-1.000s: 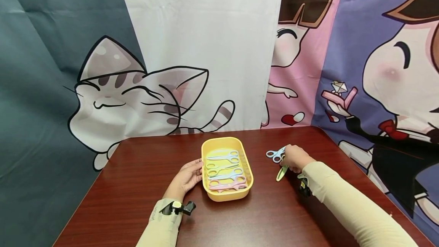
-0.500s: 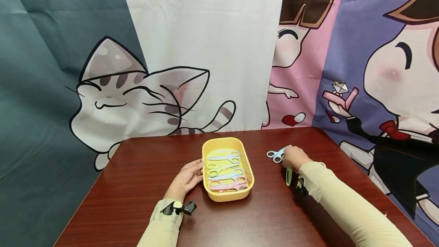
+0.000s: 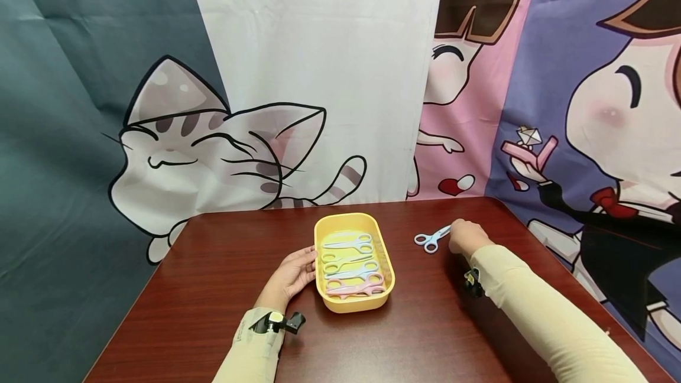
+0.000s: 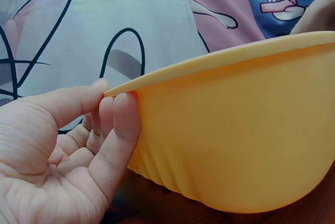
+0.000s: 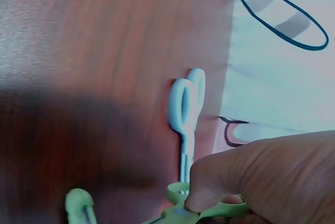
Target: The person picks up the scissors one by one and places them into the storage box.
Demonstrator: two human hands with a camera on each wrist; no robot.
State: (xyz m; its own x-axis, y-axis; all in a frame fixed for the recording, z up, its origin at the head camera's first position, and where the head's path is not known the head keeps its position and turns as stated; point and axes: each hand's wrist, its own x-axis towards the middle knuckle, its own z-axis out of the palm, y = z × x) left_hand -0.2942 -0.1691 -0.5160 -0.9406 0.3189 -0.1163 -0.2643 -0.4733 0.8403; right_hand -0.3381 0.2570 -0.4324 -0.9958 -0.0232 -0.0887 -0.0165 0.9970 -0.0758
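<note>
- One left hand (image 3: pixel 292 272), fingers curled, pinches the rim of a yellow rounded plastic tray (image 3: pixel 355 306) just right of it; a steady, light hold should serve.
- Pale-blue plastic scissors (image 3: pixel 437 235) lie just left of the right hand (image 3: pixel 468 238).
- That hand's thumb and fingers clamp green plastic scissors (image 5: pixel 171 215); pinching near the pivot should prevent swinging.

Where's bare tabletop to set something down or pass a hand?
The table is bare left of the left hand, on the near side of the yellow tray, and between the tray and the loose blue scissors. It's crowded inside the tray, where several scissors lie close together, and beside the loose blue scissors, where the right hand holds green scissors.
</note>
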